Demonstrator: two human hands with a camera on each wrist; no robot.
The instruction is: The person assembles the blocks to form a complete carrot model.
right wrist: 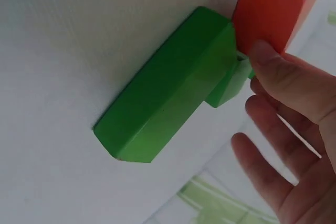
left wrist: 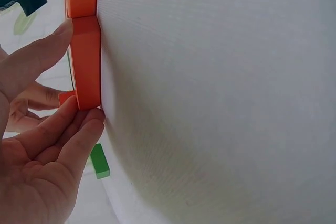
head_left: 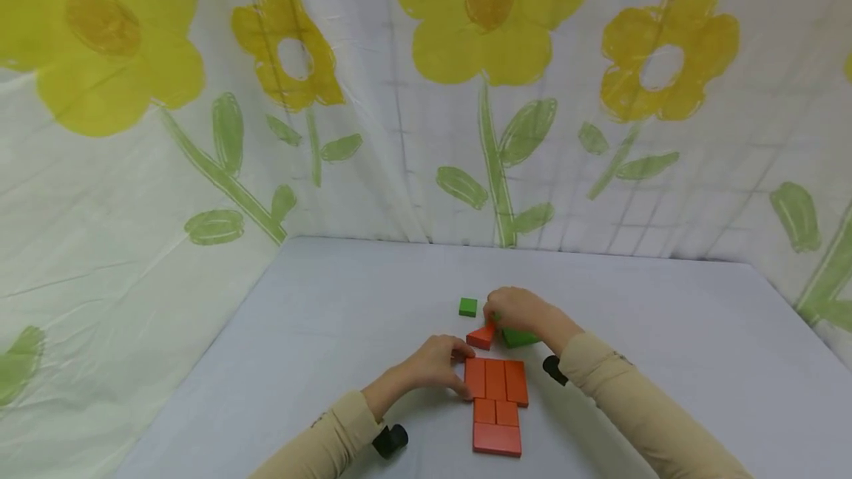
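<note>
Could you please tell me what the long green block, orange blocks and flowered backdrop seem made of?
The long green block looks like painted wood: smooth, even colour and bevelled edges, though plastic is possible. The orange blocks are likely the same, with similarly smooth faces. The flowered backdrop seems thin printed plastic sheet or fabric: it wrinkles and looks see-through.

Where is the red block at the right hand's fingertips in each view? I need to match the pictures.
Head: the red block is just right of centre, in the lower half.
Left wrist: red block at the left, about mid-height, partly hidden.
Right wrist: red block at the top right.
Shared landmark: the right hand, touching it.
</note>
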